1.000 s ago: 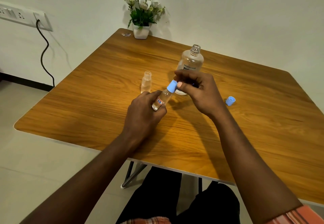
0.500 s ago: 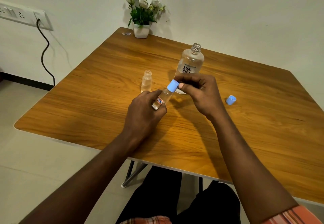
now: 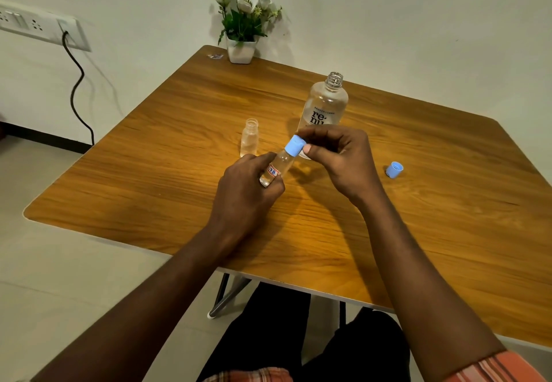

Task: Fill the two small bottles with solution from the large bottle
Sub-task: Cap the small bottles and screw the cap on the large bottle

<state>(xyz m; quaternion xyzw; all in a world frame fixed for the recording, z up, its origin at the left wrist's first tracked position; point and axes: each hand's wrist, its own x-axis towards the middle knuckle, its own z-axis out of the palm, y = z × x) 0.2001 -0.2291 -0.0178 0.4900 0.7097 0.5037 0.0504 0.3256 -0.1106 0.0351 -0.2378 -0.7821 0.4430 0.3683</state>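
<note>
Mid-task imo: left hand (image 3: pixel 248 184) grip holds labelled small btl (image 3: pixel 276 168), right hand (image 3: pixel 337 154) grip pinches its blue cap (image 3: pixel 295 145); 2nd small btl (image 3: pixel 249 138) uncapped, fill lvl unclear, large btl (image 3: pixel 325 104) open.

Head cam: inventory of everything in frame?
table: 1, brown wood, centre
large bottle: 1, clear, uncapped, upright, far centre
open small bottle: 1, clear, upright, left of large bottle
held small bottle: 1, clear, tilted, mid-table
fitted cap: 1, blue, on held small bottle
loose cap: 1, blue, on table, right
flower pot: 1, white, far table edge
wall socket: 1, white, left wall
cable: 1, black, from wall socket
left hand: grips held small bottle
right hand: pinches fitted cap
</note>
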